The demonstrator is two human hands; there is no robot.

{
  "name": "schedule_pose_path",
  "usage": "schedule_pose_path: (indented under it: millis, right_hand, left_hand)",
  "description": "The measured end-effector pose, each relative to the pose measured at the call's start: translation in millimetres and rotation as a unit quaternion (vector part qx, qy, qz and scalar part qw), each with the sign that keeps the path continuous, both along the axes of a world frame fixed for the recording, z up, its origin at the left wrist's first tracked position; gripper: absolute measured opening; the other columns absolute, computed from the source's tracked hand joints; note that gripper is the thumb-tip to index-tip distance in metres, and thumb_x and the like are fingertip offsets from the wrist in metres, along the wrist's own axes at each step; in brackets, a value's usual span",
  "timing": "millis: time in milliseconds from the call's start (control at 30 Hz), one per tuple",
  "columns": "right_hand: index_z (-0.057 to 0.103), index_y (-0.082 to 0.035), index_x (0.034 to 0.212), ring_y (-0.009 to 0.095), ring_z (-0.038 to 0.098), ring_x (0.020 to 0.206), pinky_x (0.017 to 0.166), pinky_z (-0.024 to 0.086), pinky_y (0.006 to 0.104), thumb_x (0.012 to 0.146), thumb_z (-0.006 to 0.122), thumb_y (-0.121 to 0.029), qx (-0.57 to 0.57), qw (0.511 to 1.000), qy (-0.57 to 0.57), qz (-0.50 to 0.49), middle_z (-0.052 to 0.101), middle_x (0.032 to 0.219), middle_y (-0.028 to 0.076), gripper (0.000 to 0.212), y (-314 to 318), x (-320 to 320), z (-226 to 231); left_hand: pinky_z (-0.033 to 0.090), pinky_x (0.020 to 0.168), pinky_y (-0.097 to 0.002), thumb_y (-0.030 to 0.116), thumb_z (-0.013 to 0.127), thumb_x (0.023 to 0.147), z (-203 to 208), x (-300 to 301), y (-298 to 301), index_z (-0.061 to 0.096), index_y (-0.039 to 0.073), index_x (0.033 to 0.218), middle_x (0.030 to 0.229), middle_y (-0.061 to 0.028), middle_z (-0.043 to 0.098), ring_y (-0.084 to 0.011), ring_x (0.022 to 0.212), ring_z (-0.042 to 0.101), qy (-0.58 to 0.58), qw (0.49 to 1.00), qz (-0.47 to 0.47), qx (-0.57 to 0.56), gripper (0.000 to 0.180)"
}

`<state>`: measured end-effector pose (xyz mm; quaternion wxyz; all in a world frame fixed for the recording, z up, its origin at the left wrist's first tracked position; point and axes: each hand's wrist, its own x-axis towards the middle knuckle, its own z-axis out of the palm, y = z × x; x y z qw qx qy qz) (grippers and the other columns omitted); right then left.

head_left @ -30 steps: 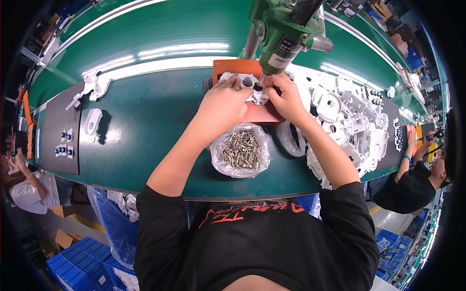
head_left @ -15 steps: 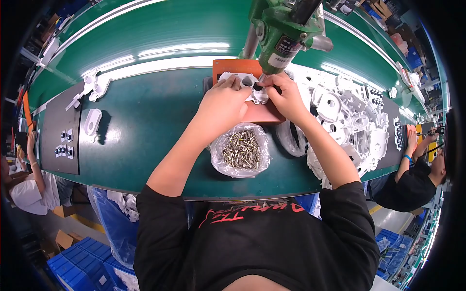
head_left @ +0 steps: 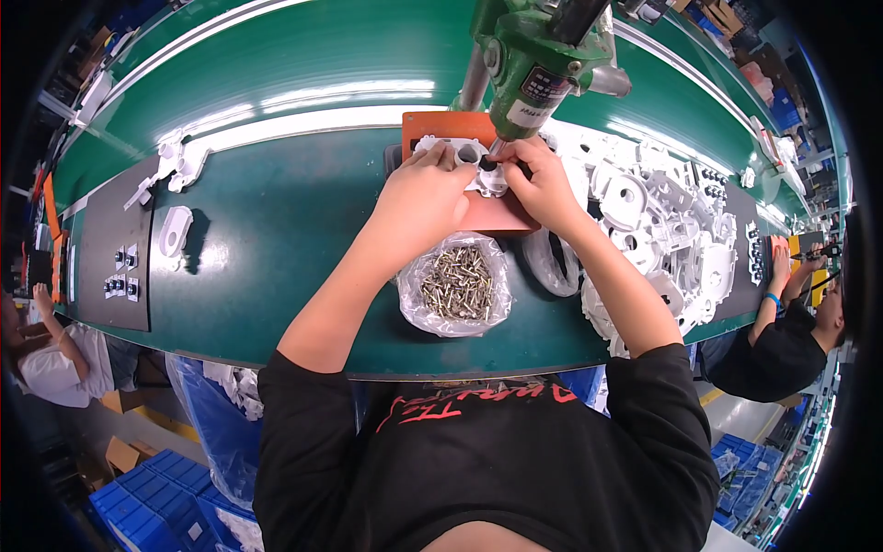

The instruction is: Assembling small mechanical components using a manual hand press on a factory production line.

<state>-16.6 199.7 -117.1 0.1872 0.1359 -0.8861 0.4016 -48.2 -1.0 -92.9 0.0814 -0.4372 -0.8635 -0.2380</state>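
Note:
Under the tip of a green machine head (head_left: 515, 87), a white plastic part (head_left: 494, 185) with round openings lies on an orange plate (head_left: 497, 216). My left hand (head_left: 425, 191) is closed over the part's left side, fingers curled onto it. At its right, my right hand (head_left: 541, 180) has thumb and fingertips pinched together by a dark round spot, right beside the machine's tip. What those fingertips hold, if anything, is too small or hidden to make out. Close below my hands stands a plastic-lined bowl of metal screws (head_left: 457, 283).
White plastic parts (head_left: 662, 230) are heaped to the right, beside a clear plastic bag (head_left: 552, 262). On the left, a dark mat (head_left: 115, 248) bears small dark-and-silver pieces, with a white part (head_left: 175, 232) beside it. Co-workers sit at both sides; blue crates (head_left: 152, 497) stand lower left.
My hands, the white part and the machine head look almost unmoved. At the far left, the co-worker's arm has drawn back toward their body.

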Motion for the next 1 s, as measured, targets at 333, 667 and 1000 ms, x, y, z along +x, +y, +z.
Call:
schedule_pose_path:
  millis: [333, 667, 1000]
  right_hand:
    - [0.057, 0.002, 0.087, 0.025, 0.055, 0.085, 0.078, 0.043, 0.032, 0.078, 0.052, -0.003, -0.007, 1.0, -0.012, -0.015, 0.057, 0.087, 0.013, 0.011, -4, 2, 4]
    - [0.057, 0.002, 0.095, 0.014, 0.057, 0.082, 0.076, 0.045, 0.0271, 0.084, 0.052, -0.005, -0.158, 0.978, -0.132, -0.014, 0.06, 0.089, 0.006, 0.014, 3, 6, 21]
    - [0.063, -0.002, 0.106, 0.012, 0.058, 0.074, 0.065, 0.046, 0.0262, 0.085, 0.051, -0.014, -0.131, 0.977, -0.004, -0.168, 0.065, 0.092, 0.008, 0.026, 104, -26, 104]
  left_hand:
    - [0.048, 0.089, -0.0404, 0.009, 0.056, 0.072, -2, 0, -1, 0.061, 0.0, 0.088, 0.105, -0.0245, 0.061, -0.0345, 0.103, 0.058, 0.017, 1.0, 0.003, 0.019, 0.019]
    - [0.048, 0.09, -0.0408, 0.009, 0.055, 0.072, -3, 0, -1, 0.061, 0.0, 0.087, 0.109, -0.0257, 0.059, -0.035, 0.107, 0.057, 0.025, 0.999, 0.003, 0.025, 0.018]
    - [0.047, 0.091, -0.0404, 0.009, 0.057, 0.071, -5, -1, -3, 0.061, 0.001, 0.086, 0.11, -0.0264, 0.059, -0.0349, 0.108, 0.057, 0.035, 0.999, 0.006, 0.015, 0.018]
